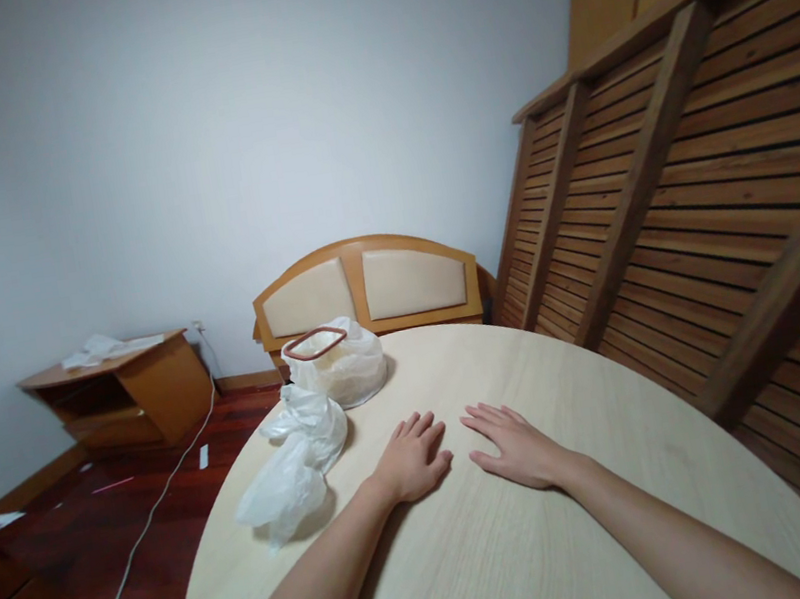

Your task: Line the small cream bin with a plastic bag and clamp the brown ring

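Both palms rest face down on a round, pale wood-grain table (531, 360). My left hand (410, 460) lies flat with its fingers apart, holding nothing. My right hand (512, 446) is flat too, a short gap to the right, its thumb spread from the fingers. Left of my left hand are two white plastic bags, one crumpled near the table's left edge (282, 490) and another bunched bag (313, 423) just behind it. Farther back stands a bin-like container lined with a white bag (350, 368), with a reddish-brown rectangular rim (316, 343). What the bags contain is hidden.
Behind the table is a wooden headboard (412, 277) with cream panels. A large slatted wooden frame (653, 168) leans along the right side. At left, a low wooden cabinet (163, 388) holds papers, and a white cable (152, 511) runs over the dark red floor.
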`<state>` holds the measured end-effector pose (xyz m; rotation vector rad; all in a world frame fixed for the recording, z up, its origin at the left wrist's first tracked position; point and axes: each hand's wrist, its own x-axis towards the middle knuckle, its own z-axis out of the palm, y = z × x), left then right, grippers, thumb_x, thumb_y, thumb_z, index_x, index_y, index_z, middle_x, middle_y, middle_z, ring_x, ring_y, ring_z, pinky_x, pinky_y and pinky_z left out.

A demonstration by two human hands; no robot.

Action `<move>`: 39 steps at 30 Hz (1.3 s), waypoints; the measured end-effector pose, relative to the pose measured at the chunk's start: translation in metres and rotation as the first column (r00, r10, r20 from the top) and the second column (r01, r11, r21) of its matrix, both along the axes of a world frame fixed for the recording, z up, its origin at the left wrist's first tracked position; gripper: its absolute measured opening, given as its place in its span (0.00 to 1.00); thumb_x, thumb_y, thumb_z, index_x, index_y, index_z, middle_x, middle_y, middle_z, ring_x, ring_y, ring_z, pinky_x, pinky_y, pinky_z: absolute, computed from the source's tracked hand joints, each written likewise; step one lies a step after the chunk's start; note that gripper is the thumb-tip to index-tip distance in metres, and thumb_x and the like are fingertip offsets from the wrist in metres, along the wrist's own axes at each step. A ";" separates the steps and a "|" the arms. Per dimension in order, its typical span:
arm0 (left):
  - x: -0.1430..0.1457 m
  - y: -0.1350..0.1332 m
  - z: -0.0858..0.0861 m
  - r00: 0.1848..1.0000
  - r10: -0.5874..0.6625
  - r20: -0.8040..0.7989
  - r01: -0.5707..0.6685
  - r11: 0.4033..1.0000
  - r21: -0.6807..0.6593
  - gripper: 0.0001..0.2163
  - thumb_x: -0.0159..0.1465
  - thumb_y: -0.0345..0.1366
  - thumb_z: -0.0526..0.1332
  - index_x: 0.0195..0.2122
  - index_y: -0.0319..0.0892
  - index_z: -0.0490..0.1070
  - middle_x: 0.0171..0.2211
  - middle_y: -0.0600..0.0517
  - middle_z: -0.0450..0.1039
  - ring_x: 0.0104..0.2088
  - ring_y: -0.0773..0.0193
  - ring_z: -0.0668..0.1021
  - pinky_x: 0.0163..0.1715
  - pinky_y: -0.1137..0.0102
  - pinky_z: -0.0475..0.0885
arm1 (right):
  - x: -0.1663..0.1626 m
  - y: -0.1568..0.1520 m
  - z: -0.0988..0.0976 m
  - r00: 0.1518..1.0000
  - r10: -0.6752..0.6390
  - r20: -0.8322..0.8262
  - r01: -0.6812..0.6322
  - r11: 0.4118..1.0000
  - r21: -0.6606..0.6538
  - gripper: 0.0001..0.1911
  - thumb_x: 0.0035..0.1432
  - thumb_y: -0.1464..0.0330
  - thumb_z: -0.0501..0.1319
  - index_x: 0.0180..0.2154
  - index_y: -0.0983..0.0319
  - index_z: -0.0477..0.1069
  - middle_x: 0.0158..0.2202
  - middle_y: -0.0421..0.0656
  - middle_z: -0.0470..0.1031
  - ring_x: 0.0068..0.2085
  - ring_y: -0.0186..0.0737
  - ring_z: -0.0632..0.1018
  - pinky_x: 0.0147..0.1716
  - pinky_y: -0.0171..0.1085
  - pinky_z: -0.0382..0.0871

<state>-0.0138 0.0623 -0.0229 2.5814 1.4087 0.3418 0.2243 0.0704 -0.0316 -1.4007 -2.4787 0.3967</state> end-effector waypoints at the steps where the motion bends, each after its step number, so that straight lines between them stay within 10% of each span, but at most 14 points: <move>1: 0.000 0.001 0.000 1.000 -0.001 -0.001 0.001 1.000 0.000 0.27 0.69 0.47 0.52 0.66 0.41 0.61 0.70 0.40 0.54 0.70 0.42 0.57 0.66 0.46 0.55 | -0.001 0.001 0.000 1.000 -0.001 0.001 0.001 1.000 -0.002 0.37 0.63 0.51 0.55 0.68 0.60 0.59 0.72 0.48 0.52 0.72 0.52 0.52 0.69 0.53 0.40; 39: -0.015 -0.002 -0.010 1.000 0.010 0.011 -0.010 0.999 0.034 0.25 0.69 0.46 0.53 0.64 0.42 0.63 0.69 0.41 0.57 0.69 0.42 0.58 0.66 0.46 0.56 | -0.013 0.001 -0.007 0.999 0.011 0.041 -0.012 0.999 0.030 0.37 0.64 0.48 0.53 0.67 0.59 0.60 0.71 0.48 0.54 0.71 0.53 0.54 0.69 0.53 0.43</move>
